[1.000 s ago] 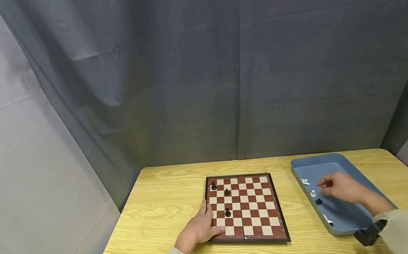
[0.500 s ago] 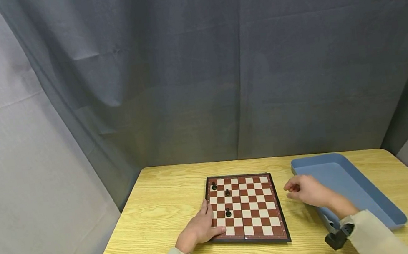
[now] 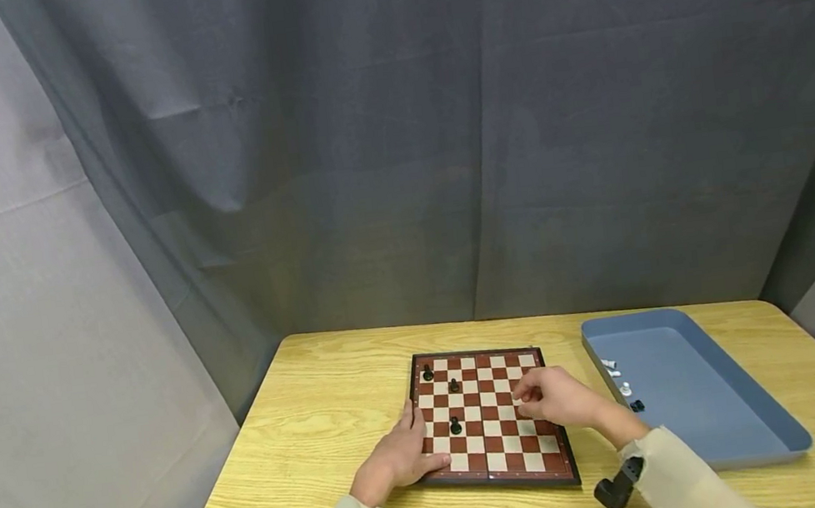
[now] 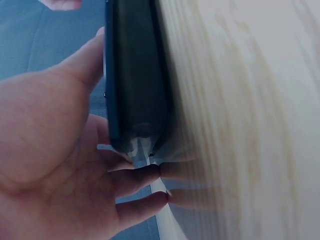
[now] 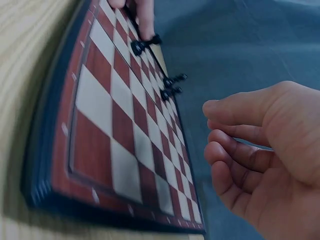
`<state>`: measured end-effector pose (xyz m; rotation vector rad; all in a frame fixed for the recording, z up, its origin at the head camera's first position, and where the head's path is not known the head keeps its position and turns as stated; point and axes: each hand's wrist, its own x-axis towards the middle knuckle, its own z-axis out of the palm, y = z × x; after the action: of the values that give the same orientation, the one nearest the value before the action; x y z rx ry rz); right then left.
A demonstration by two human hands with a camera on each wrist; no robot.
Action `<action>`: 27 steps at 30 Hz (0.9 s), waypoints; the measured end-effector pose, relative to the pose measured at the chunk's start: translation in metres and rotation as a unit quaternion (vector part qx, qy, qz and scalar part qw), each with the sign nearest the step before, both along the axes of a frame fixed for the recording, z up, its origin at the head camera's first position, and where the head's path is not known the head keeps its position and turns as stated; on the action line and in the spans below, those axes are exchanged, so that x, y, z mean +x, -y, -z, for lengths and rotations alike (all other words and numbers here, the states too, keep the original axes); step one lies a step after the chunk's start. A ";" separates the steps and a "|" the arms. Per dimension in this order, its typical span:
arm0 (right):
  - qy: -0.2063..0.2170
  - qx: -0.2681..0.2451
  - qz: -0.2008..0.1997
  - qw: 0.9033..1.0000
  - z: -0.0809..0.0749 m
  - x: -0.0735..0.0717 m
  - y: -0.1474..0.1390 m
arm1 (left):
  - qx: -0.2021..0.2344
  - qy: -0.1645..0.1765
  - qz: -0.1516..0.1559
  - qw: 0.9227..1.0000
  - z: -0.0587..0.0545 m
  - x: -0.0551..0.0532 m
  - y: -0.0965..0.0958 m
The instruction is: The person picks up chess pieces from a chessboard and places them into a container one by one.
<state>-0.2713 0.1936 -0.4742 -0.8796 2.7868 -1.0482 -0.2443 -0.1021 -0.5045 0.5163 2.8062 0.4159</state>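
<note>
A red-and-white chessboard (image 3: 507, 466) lies on the table, with three black pawn-like chess pieces on its left half, one being the nearest chess piece (image 3: 456, 425). My left hand (image 3: 398, 454) holds the board's near left corner, thumb on top and fingers round the left side; the left wrist view shows this hand (image 4: 65, 150) against the dark edge. Over the board's right half hovers my right hand (image 3: 555, 396), fingers curled. From the right wrist, the thumb of that hand (image 5: 270, 165) meets the curled fingers; I cannot tell whether something small is between them.
To the right stands a blue-grey tray (image 3: 738, 371), with a few white chess pieces such as a white pawn (image 3: 625, 389) and a black piece (image 3: 637, 405) along its left wall. My right sleeve (image 3: 685, 474) reaches past the tray's near left corner. Grey curtains (image 3: 382, 165) hang behind the table.
My right hand has moved left, from over the tray across the gap to above the board's right half. The left hand, the board and the three black pieces have stayed in place.
</note>
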 end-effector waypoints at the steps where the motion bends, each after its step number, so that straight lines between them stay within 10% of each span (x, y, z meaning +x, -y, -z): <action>1: -0.002 0.001 -0.002 1.000 0.001 0.000 0.005 | 0.000 0.000 0.000 1.000 0.000 0.000 0.000; 27: 0.033 0.015 -0.032 0.999 0.022 -0.005 0.086 | -0.005 -0.003 0.000 1.000 0.002 -0.002 -0.001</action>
<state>-0.2760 0.1071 -0.4967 -0.9064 2.6951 -1.0058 -0.2461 -0.1009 -0.5064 0.5150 2.8122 0.4000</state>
